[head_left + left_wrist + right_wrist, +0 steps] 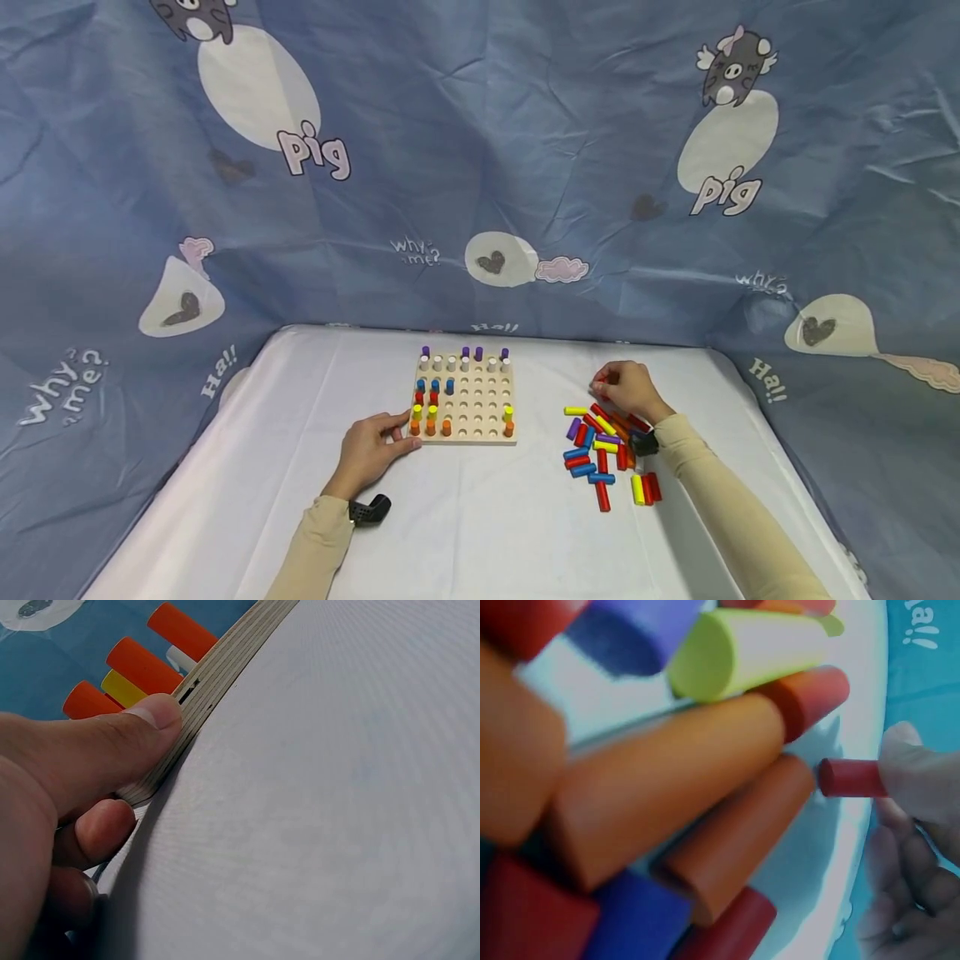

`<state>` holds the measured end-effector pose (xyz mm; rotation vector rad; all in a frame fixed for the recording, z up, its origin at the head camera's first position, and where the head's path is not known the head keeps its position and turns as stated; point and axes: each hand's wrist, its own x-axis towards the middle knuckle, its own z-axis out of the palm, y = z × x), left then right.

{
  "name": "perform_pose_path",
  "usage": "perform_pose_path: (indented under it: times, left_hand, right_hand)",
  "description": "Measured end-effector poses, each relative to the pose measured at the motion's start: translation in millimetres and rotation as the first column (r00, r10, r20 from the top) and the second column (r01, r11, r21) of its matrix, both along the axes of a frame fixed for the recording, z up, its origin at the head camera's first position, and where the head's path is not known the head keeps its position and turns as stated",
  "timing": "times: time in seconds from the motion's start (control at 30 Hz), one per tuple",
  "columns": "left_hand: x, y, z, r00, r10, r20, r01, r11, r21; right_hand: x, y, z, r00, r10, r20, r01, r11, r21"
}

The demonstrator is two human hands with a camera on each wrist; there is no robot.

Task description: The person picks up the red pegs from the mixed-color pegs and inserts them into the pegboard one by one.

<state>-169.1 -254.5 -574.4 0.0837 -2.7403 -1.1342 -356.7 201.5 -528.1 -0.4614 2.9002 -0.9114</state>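
Observation:
A wooden pegboard (486,442) lies flat on the white table. Purple, white, blue, red, yellow and orange pegs stand upright in its rows, with bare holes between. My left hand (370,454) grips the board's near left corner. In the left wrist view its thumb presses the layered front edge (217,667), close to the upright orange pegs (141,664). Over the far side of the loose pile, my right hand (632,388) pinches a red peg (853,778) between thumb and finger. The peg's other end sticks out, held apart from the pile.
Loose pegs in red, blue, yellow, purple and orange lie heaped right of the board, under my right forearm. A yellow peg (638,490) lies beside red ones at the pile's near right. Behind the table hangs a blue printed cloth (480,167).

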Motion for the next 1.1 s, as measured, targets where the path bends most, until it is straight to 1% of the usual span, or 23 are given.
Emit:
perform_pose_path:
  times: [0.07,0.17,0.27,0.47,0.57,0.77,0.93,1.03,1.1]
  left_hand:
    - [0.3,0.3,0.0,1.0,0.0,0.001,0.0,1.0,0.004]
    - [1.2,0.5,-0.4,1.0,0.006,0.003,-0.006,1.0,0.005]
    - [2.9,1.0,-0.7,1.0,0.011,0.006,-0.011,1.0,0.007]
    - [4.4,2.5,-0.6,1.0,0.008,0.006,-0.008,1.0,0.005]
    - [4.0,2.7,-0.7,1.0,0.002,0.001,-0.002,1.0,0.007]
    - [3.1,1.8,-0.9,1.0,0.001,-0.004,-0.001,1.0,-0.008]
    - [1.6,1.3,-0.6,1.0,-0.001,-0.007,0.001,1.0,-0.016]
    - [0.7,1.3,-0.2,1.0,0.001,-0.01,-0.001,1.0,-0.018]
    - [0.2,1.5,0.0,1.0,0.001,-0.014,-0.001,1.0,-0.014]
  right_hand:
    - [0.8,-2.5,1.9,0.997,-0.013,-0.07,0.011,1.0,-0.026]
    - [2.5,-8.5,5.0,0.985,-0.024,-0.172,0.009,0.996,-0.088]
    - [3.8,-16.8,7.5,0.97,-0.028,-0.241,-0.005,0.991,-0.136]
    - [10.9,-40.3,11.3,0.962,-0.015,-0.274,-0.042,0.979,-0.199]
    - [14.4,-54.7,12.8,0.958,0.005,-0.288,-0.068,0.976,-0.207]
    - [20.7,-82.9,14.9,0.953,0.098,-0.288,-0.167,0.96,-0.225]
    - [26.2,-107.9,17.3,0.929,0.176,-0.325,-0.254,0.943,-0.215]
    - [29.3,-123.5,17.9,0.911,0.226,-0.344,-0.304,0.933,-0.193]
    - [31.7,-133.4,19.3,0.897,0.263,-0.356,-0.336,0.928,-0.16]
